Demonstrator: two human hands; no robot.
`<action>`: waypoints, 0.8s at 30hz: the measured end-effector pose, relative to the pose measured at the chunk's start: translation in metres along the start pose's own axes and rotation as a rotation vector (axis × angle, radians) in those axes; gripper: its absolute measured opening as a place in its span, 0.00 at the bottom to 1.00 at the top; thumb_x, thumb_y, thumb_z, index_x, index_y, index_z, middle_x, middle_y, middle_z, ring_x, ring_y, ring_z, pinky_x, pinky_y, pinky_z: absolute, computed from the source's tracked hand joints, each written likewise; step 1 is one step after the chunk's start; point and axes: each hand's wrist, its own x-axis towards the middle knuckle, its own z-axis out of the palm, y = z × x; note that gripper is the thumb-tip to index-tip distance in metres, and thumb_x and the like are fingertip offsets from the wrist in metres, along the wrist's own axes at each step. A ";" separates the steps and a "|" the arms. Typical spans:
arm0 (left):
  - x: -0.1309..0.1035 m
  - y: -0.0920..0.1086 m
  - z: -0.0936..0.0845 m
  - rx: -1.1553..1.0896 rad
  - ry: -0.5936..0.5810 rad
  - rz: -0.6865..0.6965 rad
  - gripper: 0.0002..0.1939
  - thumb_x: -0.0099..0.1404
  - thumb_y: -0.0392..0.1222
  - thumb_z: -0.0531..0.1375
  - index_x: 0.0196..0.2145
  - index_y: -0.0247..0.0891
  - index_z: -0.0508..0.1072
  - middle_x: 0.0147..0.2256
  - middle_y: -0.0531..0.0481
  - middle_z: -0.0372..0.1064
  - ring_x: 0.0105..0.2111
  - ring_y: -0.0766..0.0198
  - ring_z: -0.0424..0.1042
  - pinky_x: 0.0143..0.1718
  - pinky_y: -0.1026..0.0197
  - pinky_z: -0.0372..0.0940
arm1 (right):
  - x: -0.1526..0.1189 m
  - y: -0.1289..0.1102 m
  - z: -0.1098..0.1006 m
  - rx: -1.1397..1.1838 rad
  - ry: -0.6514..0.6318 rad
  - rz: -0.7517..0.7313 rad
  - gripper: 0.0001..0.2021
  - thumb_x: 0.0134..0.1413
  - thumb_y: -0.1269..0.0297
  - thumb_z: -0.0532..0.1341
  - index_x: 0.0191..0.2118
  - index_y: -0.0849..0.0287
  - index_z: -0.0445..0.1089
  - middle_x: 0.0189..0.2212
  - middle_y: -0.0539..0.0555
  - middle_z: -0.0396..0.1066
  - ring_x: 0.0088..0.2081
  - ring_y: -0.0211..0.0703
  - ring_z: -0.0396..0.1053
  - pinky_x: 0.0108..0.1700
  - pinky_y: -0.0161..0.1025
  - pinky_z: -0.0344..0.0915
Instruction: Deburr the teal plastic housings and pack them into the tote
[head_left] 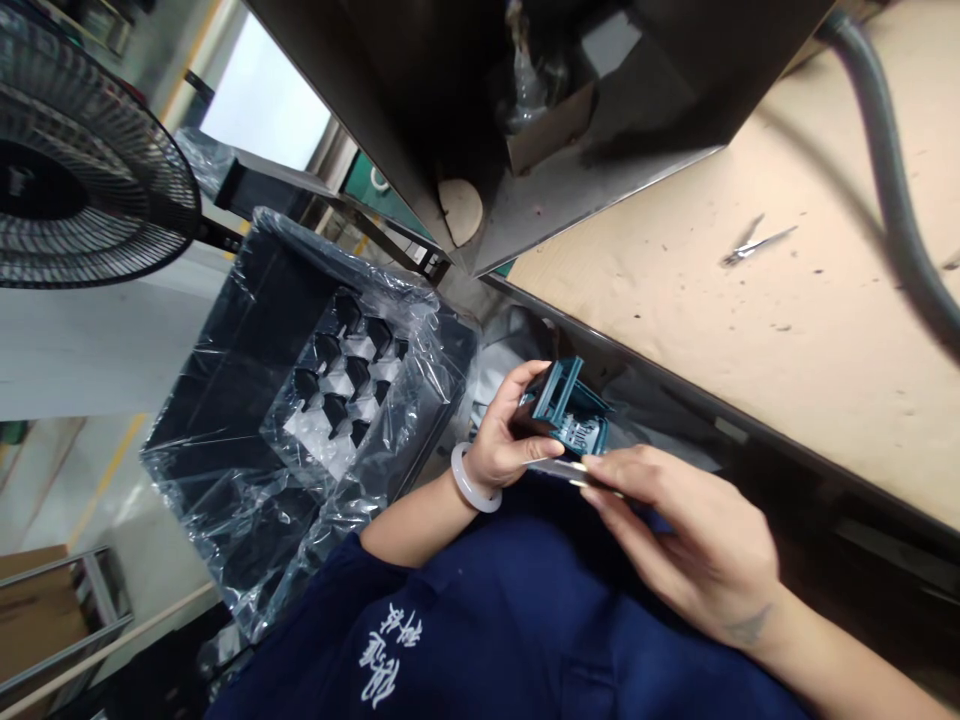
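My left hand (501, 440), with a pale bangle at its wrist, is wrapped around a dark teal plastic housing (585, 435). The housing has an open frame and ribs, and its dark side faces my palm. My right hand (686, 525) pinches a thin, flat metal blade-like tool (559, 468) between thumb and fingers. The tool's far end lies close to my left thumb, along the housing's near edge; whether it touches the plastic I cannot tell. Both hands are in front of my body, beside the bench edge.
Left of my hands stands a dark bin (217, 400) lined with clear plastic, with a divider (330, 425) of dark cells inside. A fan (82, 170) is at upper left. The wooden bench (675, 310) carries a metal cabinet (622, 190), a small metal tool (757, 245) and a grey hose (885, 170).
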 end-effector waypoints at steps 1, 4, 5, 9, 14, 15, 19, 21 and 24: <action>0.001 0.001 0.001 -0.008 0.000 0.013 0.43 0.47 0.57 0.79 0.56 0.48 0.69 0.50 0.48 0.73 0.40 0.59 0.75 0.40 0.58 0.70 | -0.001 0.000 0.000 0.005 0.017 0.018 0.11 0.64 0.77 0.63 0.47 0.54 0.73 0.34 0.54 0.81 0.33 0.44 0.80 0.36 0.37 0.78; 0.001 0.003 0.002 -0.005 0.007 0.040 0.42 0.47 0.56 0.80 0.56 0.47 0.69 0.46 0.49 0.74 0.36 0.62 0.75 0.39 0.60 0.69 | -0.003 0.002 -0.004 -0.031 0.097 0.122 0.12 0.64 0.75 0.65 0.48 0.53 0.73 0.37 0.54 0.81 0.35 0.44 0.80 0.39 0.37 0.78; 0.001 0.003 0.002 0.004 0.008 0.035 0.43 0.47 0.56 0.80 0.56 0.46 0.68 0.45 0.49 0.74 0.35 0.62 0.74 0.39 0.60 0.69 | -0.004 0.004 -0.005 -0.046 0.126 0.160 0.11 0.64 0.74 0.65 0.49 0.53 0.73 0.38 0.53 0.81 0.35 0.43 0.80 0.40 0.37 0.78; 0.000 0.001 0.003 0.009 0.001 0.015 0.45 0.46 0.57 0.79 0.56 0.46 0.67 0.45 0.48 0.74 0.39 0.58 0.75 0.42 0.58 0.70 | -0.002 0.012 -0.008 -0.076 0.190 0.252 0.09 0.65 0.71 0.66 0.48 0.52 0.73 0.39 0.51 0.81 0.37 0.42 0.80 0.41 0.36 0.78; -0.001 0.002 0.004 -0.007 -0.010 0.004 0.44 0.46 0.55 0.80 0.56 0.47 0.68 0.47 0.48 0.73 0.39 0.59 0.75 0.40 0.59 0.69 | 0.003 0.018 -0.006 -0.104 0.185 0.250 0.07 0.66 0.70 0.66 0.47 0.54 0.74 0.39 0.52 0.81 0.36 0.44 0.81 0.39 0.38 0.79; -0.001 0.002 0.004 -0.004 -0.007 -0.004 0.44 0.46 0.56 0.80 0.56 0.47 0.68 0.47 0.48 0.73 0.38 0.59 0.75 0.39 0.59 0.69 | 0.003 0.017 -0.006 -0.111 0.173 0.241 0.07 0.66 0.71 0.66 0.47 0.54 0.74 0.38 0.53 0.81 0.35 0.45 0.81 0.39 0.39 0.79; 0.000 0.002 0.003 0.002 0.012 -0.004 0.44 0.45 0.57 0.80 0.55 0.47 0.68 0.47 0.49 0.73 0.38 0.60 0.74 0.40 0.59 0.69 | 0.003 0.011 -0.007 -0.110 0.082 0.107 0.09 0.66 0.74 0.64 0.48 0.54 0.73 0.36 0.54 0.80 0.33 0.43 0.80 0.36 0.38 0.78; 0.001 0.002 0.004 -0.020 0.032 0.013 0.43 0.44 0.56 0.81 0.55 0.47 0.69 0.49 0.49 0.73 0.41 0.60 0.74 0.43 0.59 0.69 | 0.002 0.009 -0.006 -0.082 0.035 0.072 0.09 0.66 0.74 0.64 0.48 0.54 0.72 0.35 0.53 0.80 0.33 0.42 0.79 0.37 0.36 0.78; 0.002 0.000 0.006 0.006 0.088 0.069 0.40 0.47 0.52 0.81 0.53 0.47 0.70 0.49 0.50 0.73 0.46 0.59 0.74 0.50 0.59 0.69 | -0.001 0.013 -0.002 -0.030 0.064 0.188 0.07 0.66 0.71 0.64 0.47 0.54 0.72 0.35 0.53 0.80 0.32 0.42 0.79 0.37 0.36 0.77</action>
